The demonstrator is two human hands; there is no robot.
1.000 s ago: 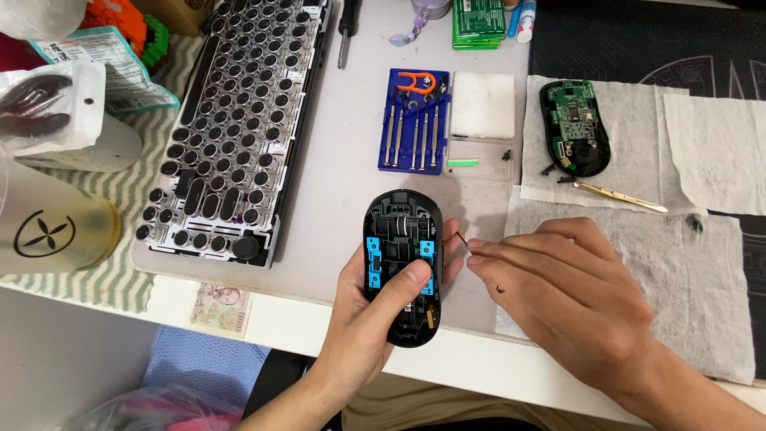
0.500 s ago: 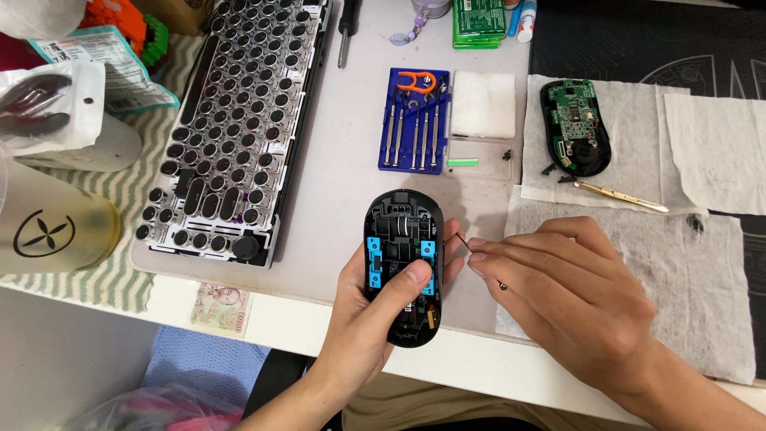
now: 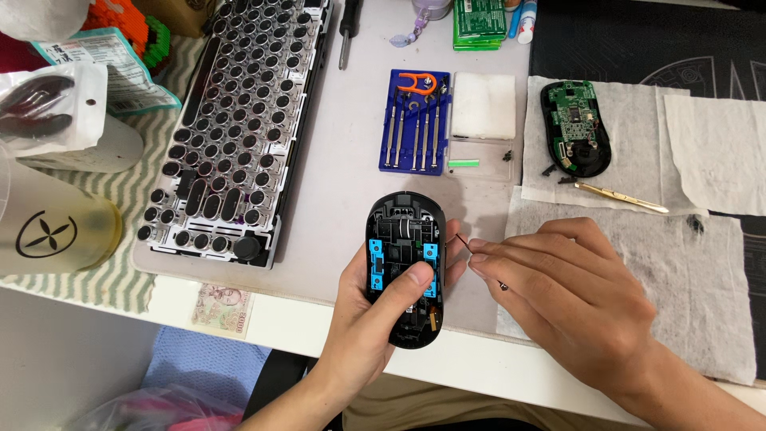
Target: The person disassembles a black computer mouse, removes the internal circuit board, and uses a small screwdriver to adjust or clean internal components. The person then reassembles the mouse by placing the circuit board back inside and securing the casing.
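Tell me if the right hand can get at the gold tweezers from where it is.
Probably yes. The tweezers lie bare on the paper towel just beyond the right hand, nothing between them. But its fingertips pinch a thin tool, which it would likely have to put down first.

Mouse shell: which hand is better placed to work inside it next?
Probably the right hand: it pinches a thin tool whose tip sits beside the mouse shell. The left hand is occupied gripping the shell, thumb across its open interior.
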